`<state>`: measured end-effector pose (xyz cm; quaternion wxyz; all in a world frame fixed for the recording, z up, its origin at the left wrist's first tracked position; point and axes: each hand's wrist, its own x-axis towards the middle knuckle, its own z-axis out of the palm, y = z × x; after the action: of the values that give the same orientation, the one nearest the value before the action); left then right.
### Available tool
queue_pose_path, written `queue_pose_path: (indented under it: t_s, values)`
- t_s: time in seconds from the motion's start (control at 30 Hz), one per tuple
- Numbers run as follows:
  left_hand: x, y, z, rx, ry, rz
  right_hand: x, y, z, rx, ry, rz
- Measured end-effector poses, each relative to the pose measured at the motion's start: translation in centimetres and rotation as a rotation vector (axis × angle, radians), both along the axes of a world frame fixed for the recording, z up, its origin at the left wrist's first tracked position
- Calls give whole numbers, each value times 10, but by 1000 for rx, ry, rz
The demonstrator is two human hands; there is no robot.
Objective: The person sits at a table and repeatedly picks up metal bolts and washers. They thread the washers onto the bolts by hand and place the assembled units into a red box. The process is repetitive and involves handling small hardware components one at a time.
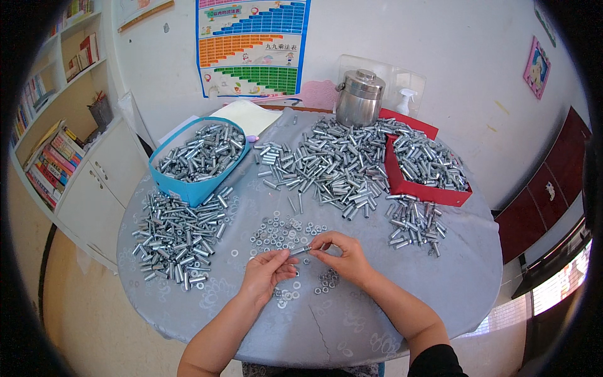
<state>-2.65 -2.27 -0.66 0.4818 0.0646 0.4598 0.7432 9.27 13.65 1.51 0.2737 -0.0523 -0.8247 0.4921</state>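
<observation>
Over the middle of the table, a silvery expansion bolt (300,250) spans the gap between my two hands. My left hand (267,270) is closed round its left end, with thumb and forefinger pinching it. At the other end my right hand (344,254) has its thumb and fingertips pressed together on the bolt; whether a nut or washer is also between them is too small to tell. Just beyond my hands lie scattered nuts and washers (276,235). Flat washers (286,295) and a small cluster of rings (328,279) lie below the bolt.
Metal sleeves and bolts fill a blue container (164,184) at left and a red box (433,195) at right. Loose heaps (176,242) lie before the blue container, at the far middle (339,163) and beside the red box (414,223). A steel pot (359,103) stands behind.
</observation>
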Motion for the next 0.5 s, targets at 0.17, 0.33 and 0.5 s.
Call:
queue_pose_path:
  t_s: [0.17, 0.33, 0.5]
  values:
    - [0, 1, 0, -6, 2, -9, -2, -3, -2, -137, -25, -7]
    - [-1, -1, 0, 25, -23, 16, 1, 2, 2, 254, -217, -27]
    - [1, 0, 6, 3, -20, 21, 0, 2, -9, 542, -174, 47]
